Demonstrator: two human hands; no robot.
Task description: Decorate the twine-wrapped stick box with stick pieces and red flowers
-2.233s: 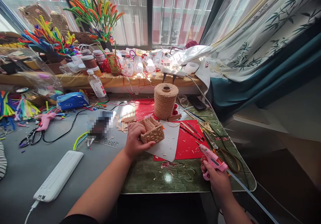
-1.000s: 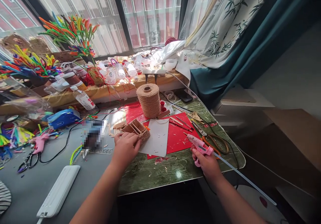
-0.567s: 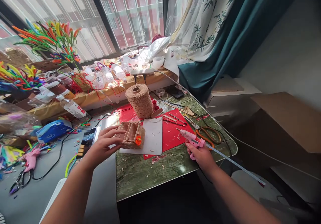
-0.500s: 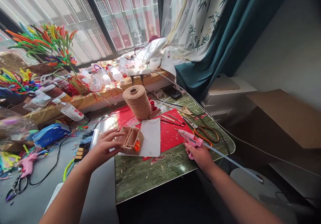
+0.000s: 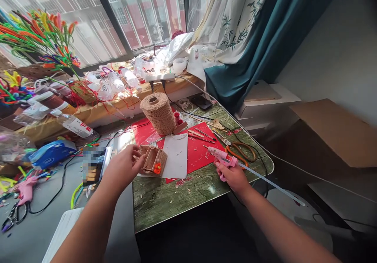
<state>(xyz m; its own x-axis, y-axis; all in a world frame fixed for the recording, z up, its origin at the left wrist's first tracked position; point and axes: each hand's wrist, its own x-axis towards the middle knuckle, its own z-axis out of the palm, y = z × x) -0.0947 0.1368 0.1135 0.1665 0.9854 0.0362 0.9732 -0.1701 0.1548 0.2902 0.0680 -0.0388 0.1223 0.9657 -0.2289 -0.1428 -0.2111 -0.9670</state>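
My left hand (image 5: pixel 123 168) has its bent fingers and thumb at the left end of a small tan box (image 5: pixel 160 159), which has slatted dividers and orange beads on its front corner. The fingers appear to close on the box's left wall, hiding that end. The box rests on a white card (image 5: pixel 176 157) over red paper (image 5: pixel 200 149). In my right hand (image 5: pixel 232 174) is a pink glue gun (image 5: pixel 222 156), held by its handle. Its nozzle points left, and a long translucent glue stick (image 5: pixel 271 184) sticks out behind. Orange-handled scissors (image 5: pixel 241 151) lie just beyond it.
A big twine spool (image 5: pixel 159 114) stands behind the box. Thin tools (image 5: pixel 202 137) and a phone (image 5: pixel 202 101) lie on the green table (image 5: pixel 173 204). To the left are a second pink glue gun (image 5: pixel 26 190), a blue tape dispenser (image 5: pixel 53 153) and a bottle (image 5: pixel 76 125).
My left hand has come down from above the box to its left end, its fingers bending in. My right hand still holds the glue gun in nearly the same place. The view has shifted slightly.
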